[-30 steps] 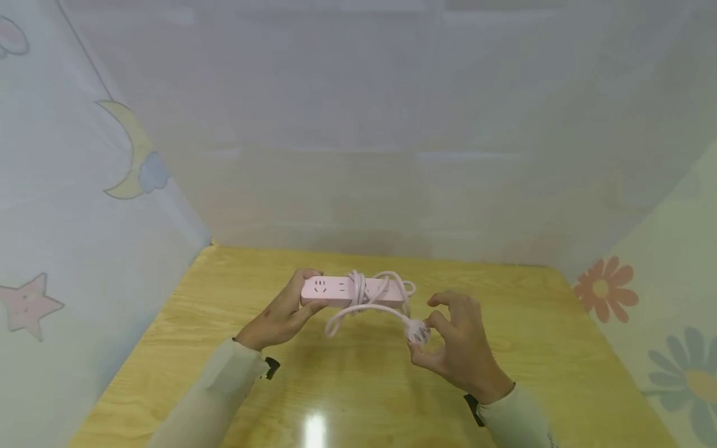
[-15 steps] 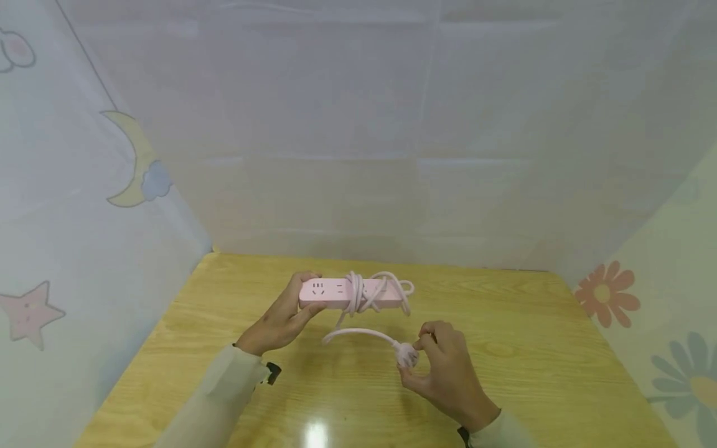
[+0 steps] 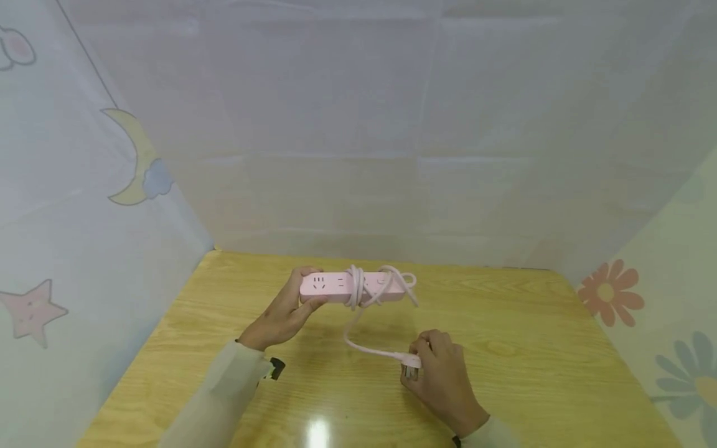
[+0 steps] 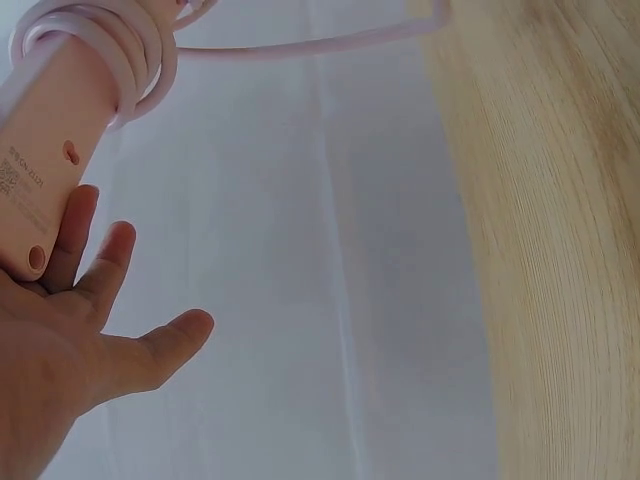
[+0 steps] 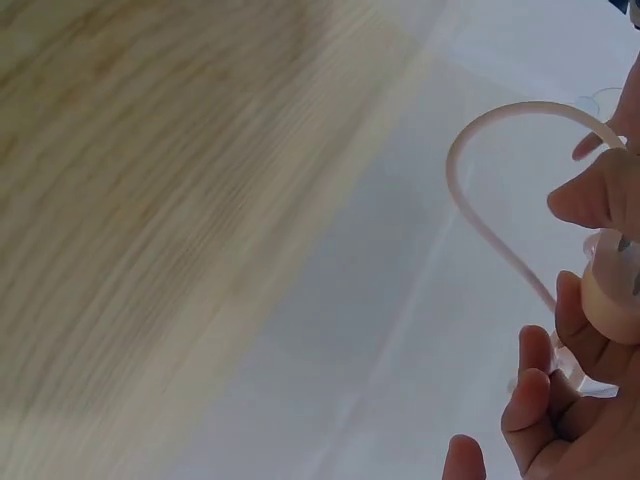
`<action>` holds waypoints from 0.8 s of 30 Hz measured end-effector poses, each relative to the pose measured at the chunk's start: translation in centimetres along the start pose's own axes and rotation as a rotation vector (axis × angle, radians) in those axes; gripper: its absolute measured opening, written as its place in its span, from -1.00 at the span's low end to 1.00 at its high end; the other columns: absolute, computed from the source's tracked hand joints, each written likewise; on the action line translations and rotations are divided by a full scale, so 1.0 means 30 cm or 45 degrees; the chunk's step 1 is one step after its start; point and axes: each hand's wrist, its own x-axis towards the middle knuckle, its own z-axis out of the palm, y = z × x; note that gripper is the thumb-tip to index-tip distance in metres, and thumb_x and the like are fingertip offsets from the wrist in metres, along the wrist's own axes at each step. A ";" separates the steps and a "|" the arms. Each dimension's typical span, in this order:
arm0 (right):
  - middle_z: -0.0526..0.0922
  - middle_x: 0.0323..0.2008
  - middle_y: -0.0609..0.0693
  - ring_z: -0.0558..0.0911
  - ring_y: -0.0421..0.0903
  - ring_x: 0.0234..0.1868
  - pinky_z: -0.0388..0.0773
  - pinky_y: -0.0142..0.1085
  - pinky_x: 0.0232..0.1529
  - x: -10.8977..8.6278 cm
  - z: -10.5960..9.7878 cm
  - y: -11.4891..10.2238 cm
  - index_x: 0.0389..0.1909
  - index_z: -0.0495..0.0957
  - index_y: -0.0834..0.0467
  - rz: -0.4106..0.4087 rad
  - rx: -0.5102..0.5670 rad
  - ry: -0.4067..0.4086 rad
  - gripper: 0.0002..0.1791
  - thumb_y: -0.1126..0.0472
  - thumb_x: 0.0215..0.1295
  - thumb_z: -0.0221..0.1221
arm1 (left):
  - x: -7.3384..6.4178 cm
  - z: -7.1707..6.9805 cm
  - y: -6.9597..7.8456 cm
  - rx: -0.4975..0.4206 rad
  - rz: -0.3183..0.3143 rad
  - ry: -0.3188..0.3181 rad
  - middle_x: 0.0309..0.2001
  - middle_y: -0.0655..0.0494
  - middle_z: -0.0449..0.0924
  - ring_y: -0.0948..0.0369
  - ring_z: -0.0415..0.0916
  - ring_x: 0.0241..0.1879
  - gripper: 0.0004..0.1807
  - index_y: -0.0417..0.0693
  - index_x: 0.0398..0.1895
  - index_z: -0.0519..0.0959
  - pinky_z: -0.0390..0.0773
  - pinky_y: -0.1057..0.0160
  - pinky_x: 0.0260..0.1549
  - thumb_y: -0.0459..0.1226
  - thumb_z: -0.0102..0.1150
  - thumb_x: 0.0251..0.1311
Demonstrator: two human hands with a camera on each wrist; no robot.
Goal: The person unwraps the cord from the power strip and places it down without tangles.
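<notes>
Pink power strip | left fingers gripping one end | right fingers, angled inward, pinching the plug

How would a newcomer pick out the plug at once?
Over the wooden table, find the right hand. It pinches the plug, at the end of the cord. Unlike the long pink power strip the left hand grips, the plug is small and rounded.

Right fingers pinch pale plug; 1 cord arcs near; wooden table at left.

Soft light, white glare on the tabletop
</notes>
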 end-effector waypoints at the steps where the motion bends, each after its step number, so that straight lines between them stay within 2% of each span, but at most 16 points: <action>1: 0.51 -0.27 -0.02 0.45 -0.07 -0.29 0.37 -0.14 -0.31 -0.001 0.002 -0.002 -0.42 0.55 0.08 -0.003 -0.002 0.000 -0.55 0.21 -0.41 0.55 | 0.001 0.000 0.001 0.001 0.000 -0.002 0.20 -0.20 0.34 0.01 0.38 0.15 -0.51 -0.37 0.33 0.10 0.43 -0.02 0.13 -0.38 0.01 0.48; 7: 0.53 -0.28 -0.05 0.45 -0.10 -0.31 0.32 -0.18 -0.30 -0.008 0.021 -0.006 -0.43 0.60 0.03 -0.017 0.019 -0.007 -0.53 0.25 -0.48 0.60 | 0.000 0.001 0.003 -0.001 -0.002 -0.002 0.21 -0.21 0.32 0.01 0.38 0.16 -0.52 -0.36 0.32 0.11 0.43 -0.04 0.13 -0.38 0.01 0.48; 11: 0.54 -0.27 -0.05 0.45 -0.10 -0.29 0.32 -0.16 -0.28 -0.014 0.027 -0.016 -0.43 0.60 0.01 -0.012 0.039 -0.048 -0.49 0.21 -0.51 0.65 | -0.001 0.004 0.002 -0.003 0.007 0.008 0.20 -0.21 0.33 0.01 0.39 0.14 -0.51 -0.37 0.33 0.10 0.43 -0.02 0.12 -0.39 0.00 0.48; 14: 0.53 -0.26 -0.06 0.44 -0.12 -0.28 0.34 -0.16 -0.27 -0.020 0.026 -0.026 -0.45 0.58 0.00 -0.018 0.023 -0.083 -0.50 0.12 -0.44 0.67 | -0.001 0.005 0.002 -0.011 0.002 0.021 0.21 -0.21 0.33 0.02 0.39 0.14 -0.51 -0.37 0.34 0.10 0.43 -0.02 0.12 -0.38 -0.01 0.49; 19: 0.52 -0.27 -0.06 0.44 -0.11 -0.29 0.31 -0.22 -0.32 -0.025 0.028 -0.032 -0.48 0.56 -0.01 -0.035 -0.023 -0.084 -0.58 -0.01 -0.25 0.62 | -0.005 -0.002 0.010 -0.040 -0.010 0.035 0.25 -0.24 0.30 0.00 0.38 0.14 -0.51 -0.38 0.33 0.08 0.42 -0.01 0.12 -0.38 -0.01 0.49; 24: 0.53 -0.30 -0.05 0.45 -0.08 -0.34 0.32 -0.19 -0.34 -0.008 0.012 -0.024 -0.49 0.59 0.02 -0.026 -0.015 -0.065 -0.60 0.02 -0.23 0.62 | -0.008 -0.009 0.015 -0.054 0.005 0.028 0.26 -0.26 0.29 -0.02 0.36 0.15 -0.50 -0.41 0.33 0.07 0.40 0.00 0.13 -0.39 -0.01 0.49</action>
